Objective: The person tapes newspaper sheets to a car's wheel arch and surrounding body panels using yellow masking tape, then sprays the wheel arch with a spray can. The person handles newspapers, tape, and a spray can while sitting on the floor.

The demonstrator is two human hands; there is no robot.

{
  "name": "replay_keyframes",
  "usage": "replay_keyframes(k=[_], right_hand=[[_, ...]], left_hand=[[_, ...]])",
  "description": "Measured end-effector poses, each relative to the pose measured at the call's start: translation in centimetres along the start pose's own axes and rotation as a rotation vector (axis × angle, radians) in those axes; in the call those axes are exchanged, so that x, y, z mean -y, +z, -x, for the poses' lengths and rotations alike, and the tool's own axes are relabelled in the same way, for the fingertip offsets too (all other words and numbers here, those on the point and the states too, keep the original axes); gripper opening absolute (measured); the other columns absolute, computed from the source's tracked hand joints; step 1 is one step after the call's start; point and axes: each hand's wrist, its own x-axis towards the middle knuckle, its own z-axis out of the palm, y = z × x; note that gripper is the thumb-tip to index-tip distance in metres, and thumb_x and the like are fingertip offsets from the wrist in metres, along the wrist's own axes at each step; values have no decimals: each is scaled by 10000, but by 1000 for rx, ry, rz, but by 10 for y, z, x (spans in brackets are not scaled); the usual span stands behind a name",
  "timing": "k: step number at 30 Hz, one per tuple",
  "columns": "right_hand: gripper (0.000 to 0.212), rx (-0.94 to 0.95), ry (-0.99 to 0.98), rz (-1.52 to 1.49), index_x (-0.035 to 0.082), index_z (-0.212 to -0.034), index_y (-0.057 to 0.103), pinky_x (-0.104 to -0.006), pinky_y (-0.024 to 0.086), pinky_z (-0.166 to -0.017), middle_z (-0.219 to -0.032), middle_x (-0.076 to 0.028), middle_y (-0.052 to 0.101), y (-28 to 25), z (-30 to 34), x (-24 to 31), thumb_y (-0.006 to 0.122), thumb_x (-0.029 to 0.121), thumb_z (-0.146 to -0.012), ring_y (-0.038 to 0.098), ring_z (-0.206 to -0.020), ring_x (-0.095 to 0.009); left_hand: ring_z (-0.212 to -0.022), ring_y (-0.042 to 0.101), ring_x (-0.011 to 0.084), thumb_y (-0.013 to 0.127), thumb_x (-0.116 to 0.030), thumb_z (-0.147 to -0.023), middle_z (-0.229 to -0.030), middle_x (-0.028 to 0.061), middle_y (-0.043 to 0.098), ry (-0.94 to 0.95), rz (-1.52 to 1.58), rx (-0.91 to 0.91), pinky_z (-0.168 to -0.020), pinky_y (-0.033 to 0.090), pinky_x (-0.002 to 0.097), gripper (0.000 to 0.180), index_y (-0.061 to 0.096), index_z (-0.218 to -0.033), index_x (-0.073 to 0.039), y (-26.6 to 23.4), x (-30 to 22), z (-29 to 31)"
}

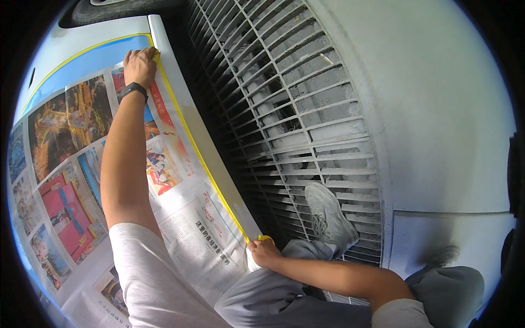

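Note:
A strip of yellow masking tape point(206, 168) runs along the edge of newspaper sheets point(186, 221) that cover a white vehicle panel point(158, 27). My left hand point(140, 65), with a dark band on its wrist, is at the far corner, its fingers curled on the tape there. Close to my body, my right hand point(264, 253) is closed around the tape's near end, where part of a yellow tape roll point(266, 238) shows above the fingers. Blue sheeting point(104, 57) lies beyond the newspaper, bordered by another yellow tape line.
Right of the panel is a dusty metal floor grating point(295, 93). My grey shoe point(329, 214) stands on it near my bent knees. A large pale surface point(437, 109) fills the right side. A tire point(115, 11) shows at the top left.

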Motion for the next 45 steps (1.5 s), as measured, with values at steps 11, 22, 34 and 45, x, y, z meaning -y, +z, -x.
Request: replay_keyframes(k=[11, 22, 34, 45], right_hand=[[191, -80, -163, 167, 92, -1023, 639, -514, 485, -814, -957, -113, 729, 12, 5, -3, 494, 184, -939, 702, -902, -334], [341, -44, 87, -105, 19, -1036, 646, -552, 484, -929, -992, -212, 701, -3, 8, 16, 404, 258, -1065, 598, -1066, -477], [471, -89, 130, -226, -1, -1024, 706, -553, 459, -971, -1035, -267, 689, 10, 8, 18, 419, 367, -1088, 580, -1071, -494], [478, -217, 59, -300, -7, -1013, 714, -525, 513, -842, -950, -306, 673, 10, 19, 14, 475, 402, -1077, 640, -911, -504]], left_hand=[[-1266, 627, 224, 477, -147, -977, -1236, 94, 751, -59, -57, 65, -1266, 219, 450, 400, 792, -1210, -229, -11, 3, -4], [-1262, 624, 224, 482, -197, -1018, -1229, 56, 751, -132, -135, 54, -1294, 162, 499, 375, 804, -1191, -283, -31, -7, 1], [-1382, 505, 218, 576, -157, -959, -1452, -16, 598, 4, -172, -114, -1271, 238, 490, 367, 775, -1239, -283, -30, 0, 33], [-1580, 261, 308, 500, -459, -1015, -1702, -41, 328, 91, -476, 324, -1298, 99, 566, 645, 379, -1623, -282, -57, -15, 78]])
